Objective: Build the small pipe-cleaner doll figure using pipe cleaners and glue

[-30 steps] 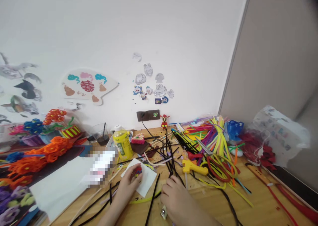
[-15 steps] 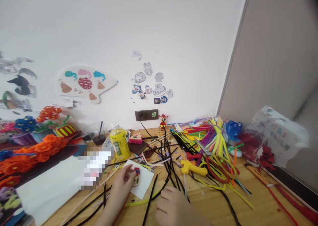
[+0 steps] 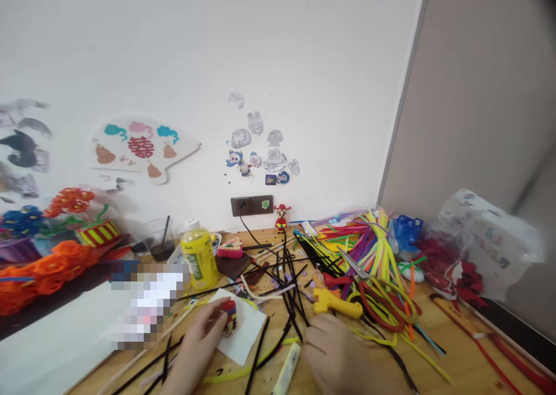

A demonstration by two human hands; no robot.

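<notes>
My left hand [image 3: 203,338] has its thumb and fingers closed on the edge of a small flat figure [image 3: 230,318] with red, yellow and black parts. The figure is over a square of white paper [image 3: 243,337] on the wooden table. My right hand [image 3: 332,348] is blurred, its fingers curled inward; whatever they may hold is hidden. Just left of it is a pale yellow tube or pen [image 3: 287,369], cut off by the bottom edge. Beyond the right hand lies a yellow hot glue gun [image 3: 336,303].
Black pipe cleaners [image 3: 290,285] cross the table's middle. A bundle of coloured pipe cleaners [image 3: 382,238] with scissors [image 3: 354,262] fills the right. A yellow bottle [image 3: 198,259], a cup [image 3: 158,241] and orange flowers [image 3: 56,276] stand left. A small red figure [image 3: 281,218] stands by the wall.
My right hand has shifted right, closer to the glue gun, and the pale yellow tube now shows beside it. My left hand keeps the figure, a little lower in view. The view has turned slightly right.
</notes>
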